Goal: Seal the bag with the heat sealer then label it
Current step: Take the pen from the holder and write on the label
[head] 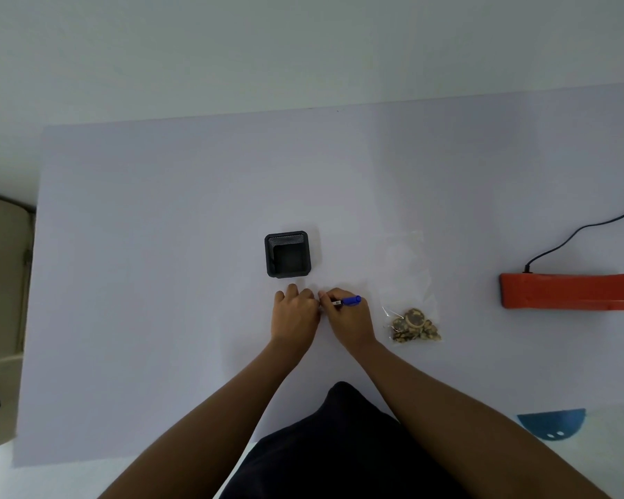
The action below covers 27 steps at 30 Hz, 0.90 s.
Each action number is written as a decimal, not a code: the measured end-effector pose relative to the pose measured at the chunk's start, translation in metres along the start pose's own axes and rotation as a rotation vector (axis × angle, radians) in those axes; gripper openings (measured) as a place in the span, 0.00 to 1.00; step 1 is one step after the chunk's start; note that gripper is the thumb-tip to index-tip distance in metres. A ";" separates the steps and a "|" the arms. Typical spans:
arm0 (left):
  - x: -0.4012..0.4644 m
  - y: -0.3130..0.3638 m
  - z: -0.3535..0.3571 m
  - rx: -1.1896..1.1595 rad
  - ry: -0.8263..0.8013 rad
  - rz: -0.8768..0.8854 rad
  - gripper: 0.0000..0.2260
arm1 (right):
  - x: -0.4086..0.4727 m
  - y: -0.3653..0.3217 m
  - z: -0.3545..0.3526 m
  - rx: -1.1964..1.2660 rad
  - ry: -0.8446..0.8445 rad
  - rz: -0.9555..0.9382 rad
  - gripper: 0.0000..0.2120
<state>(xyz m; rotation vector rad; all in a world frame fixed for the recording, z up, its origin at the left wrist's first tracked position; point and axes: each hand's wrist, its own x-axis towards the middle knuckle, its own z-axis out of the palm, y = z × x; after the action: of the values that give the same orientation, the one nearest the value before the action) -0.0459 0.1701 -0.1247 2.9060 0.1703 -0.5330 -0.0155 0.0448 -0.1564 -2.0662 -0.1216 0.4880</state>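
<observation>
A clear plastic bag (409,282) lies flat on the white table, with brown dried pieces (414,325) gathered at its near end. The orange heat sealer (570,290) rests at the right edge, its black cord running off to the right. My right hand (346,315) grips a blue marker (349,301), tip pointing left. My left hand (295,311) lies palm down beside it, fingers pressed on the table where the marker tip meets. Whatever is under the fingers is hidden. Both hands are left of the bag, apart from it.
A black square tray (288,254) stands just beyond my hands. A blue half-round shape (552,424) sits near the table's front right edge. A beige chair (0,282) is off the table's left side.
</observation>
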 end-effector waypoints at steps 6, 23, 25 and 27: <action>-0.001 -0.001 -0.001 0.005 -0.002 -0.008 0.08 | -0.003 -0.002 0.002 0.002 -0.001 0.004 0.12; 0.001 -0.001 0.000 0.062 -0.024 0.040 0.09 | -0.001 0.004 0.002 -0.046 0.068 0.017 0.13; 0.001 -0.002 0.001 0.063 -0.026 0.052 0.08 | -0.001 0.006 0.001 -0.045 0.079 0.025 0.13; 0.001 -0.001 0.002 0.043 -0.013 0.059 0.07 | -0.002 0.004 0.000 -0.039 0.077 0.029 0.12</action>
<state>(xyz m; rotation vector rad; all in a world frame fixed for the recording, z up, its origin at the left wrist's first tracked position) -0.0457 0.1712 -0.1268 2.9376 0.0717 -0.5524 -0.0178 0.0422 -0.1598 -2.1246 -0.0555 0.4266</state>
